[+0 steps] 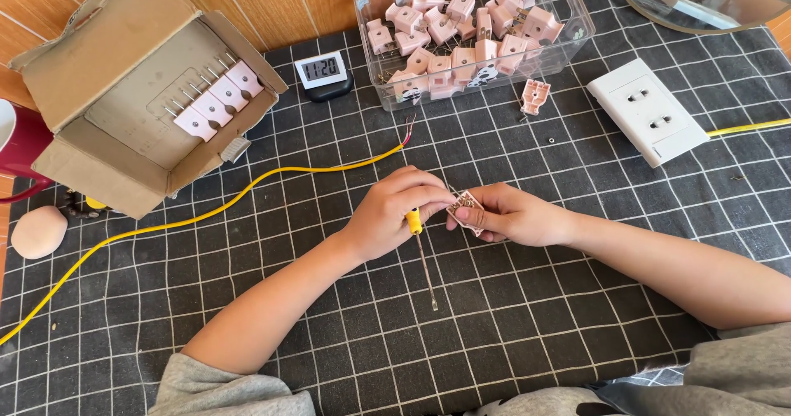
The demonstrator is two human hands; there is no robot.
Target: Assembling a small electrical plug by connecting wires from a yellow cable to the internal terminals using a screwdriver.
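Both hands meet mid-bench: left hand (394,212) pinches a screwdriver (423,259), right hand (512,215) at three o'clock clamps a light, rigid pink plug (466,210) by its edges.

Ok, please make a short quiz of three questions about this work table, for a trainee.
1. True or false: the left hand holds a screwdriver with a yellow handle.
2. Which part does the right hand hold? A) the white wall socket plate B) a small pink plug part C) the digital clock
3. Fill in: the finished pink plugs lie in a row inside the ____ box.

Key: 1 true; 2 B, the pink plug part; 3 cardboard.
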